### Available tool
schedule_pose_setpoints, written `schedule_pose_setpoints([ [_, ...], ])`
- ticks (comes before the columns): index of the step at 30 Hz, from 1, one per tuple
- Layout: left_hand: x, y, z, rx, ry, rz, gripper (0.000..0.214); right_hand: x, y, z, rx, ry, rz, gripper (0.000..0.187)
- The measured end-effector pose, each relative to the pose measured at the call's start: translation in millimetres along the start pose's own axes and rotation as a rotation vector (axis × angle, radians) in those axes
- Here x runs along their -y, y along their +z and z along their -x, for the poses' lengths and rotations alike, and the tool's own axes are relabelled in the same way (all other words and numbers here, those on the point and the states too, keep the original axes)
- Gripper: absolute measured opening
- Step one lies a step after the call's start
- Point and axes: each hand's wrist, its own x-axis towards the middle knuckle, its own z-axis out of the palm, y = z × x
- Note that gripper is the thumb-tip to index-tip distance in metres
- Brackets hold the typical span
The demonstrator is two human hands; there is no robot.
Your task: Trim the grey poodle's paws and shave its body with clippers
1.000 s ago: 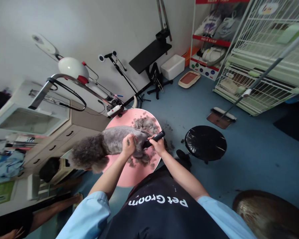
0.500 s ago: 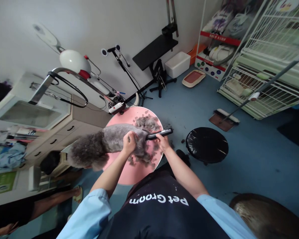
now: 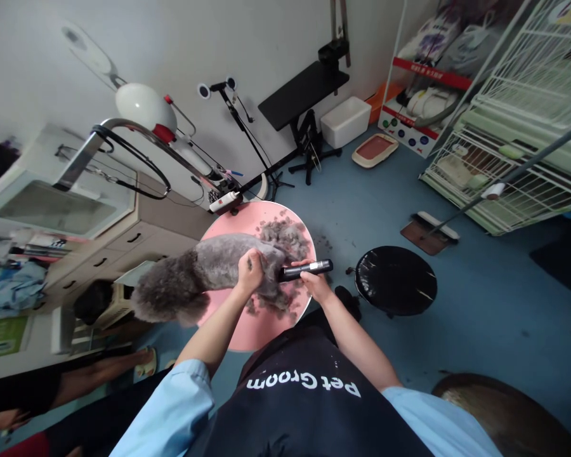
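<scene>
A small grey dog (image 3: 204,273) lies stretched across a round pink grooming table (image 3: 247,327), its fluffy head to the left. My left hand (image 3: 250,271) is closed on the dog's hindquarters. My right hand (image 3: 315,283) grips a black hair clipper (image 3: 304,270), held level with its blade end against the dog's rear. Clumps of cut grey fur (image 3: 280,231) lie on the table around the dog.
A black round stool (image 3: 394,279) stands right of the table. A dryer arm and lamp (image 3: 137,136) hang over the left. Drawers (image 3: 124,244), wire cages (image 3: 514,133), a broom (image 3: 431,228) and another person's legs (image 3: 76,387) are around.
My right hand has drawn the clipper back and turned it level, from pointing up-right to lying across the dog's rear. My left hand has kept its hold on the dog.
</scene>
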Motion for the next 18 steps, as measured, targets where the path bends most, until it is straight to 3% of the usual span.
schedule_pose_setpoints([
  [9, -2, 0.6, 4, 0.039, 0.044, -0.111, 0.050, -8, -2, -3, 0.083, 0.070, 0.105, 0.033],
  [12, 3, -9.4, 23, 0.086, 0.165, -0.158, 0.043, -13, -5, -6, 0.101, 0.114, 0.154, 0.031],
  [14, 13, -21.1, 48, 0.014, 0.205, -0.178, 0.041, -13, -8, -7, 0.091, 0.135, 0.184, 0.027],
  [16, 29, -32.8, 79, -0.229, 0.099, -0.172, 0.043, -14, -9, -7, 0.066, 0.146, 0.200, 0.028],
  [18, 46, -39.6, 106, -0.363, -0.231, -0.103, 0.048, -17, -8, -7, 0.051, 0.165, 0.213, 0.033],
])
